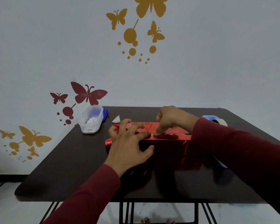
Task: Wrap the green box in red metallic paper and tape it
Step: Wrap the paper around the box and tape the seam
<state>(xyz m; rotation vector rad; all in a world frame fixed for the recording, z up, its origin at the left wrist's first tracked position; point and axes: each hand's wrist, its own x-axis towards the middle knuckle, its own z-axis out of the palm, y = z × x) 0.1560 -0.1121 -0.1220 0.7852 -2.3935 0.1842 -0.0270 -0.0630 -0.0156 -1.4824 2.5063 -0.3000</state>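
Note:
Red metallic paper covers the box in the middle of the dark table; no green shows. My left hand lies spread over the box's left end, fingers apart on the top and thumb against the front face. My right hand reaches over the top, its index finger pressing down on the paper near the top's middle. Whether a piece of tape lies under that finger I cannot tell. A tape roll in a light blue holder stands behind my right forearm, partly hidden.
A clear plastic tub with a blue lid behind it stands at the table's back left. A small white paper scrap lies beside it. A pale blue object peeks out under my right sleeve. The wall with butterfly stickers is right behind the table.

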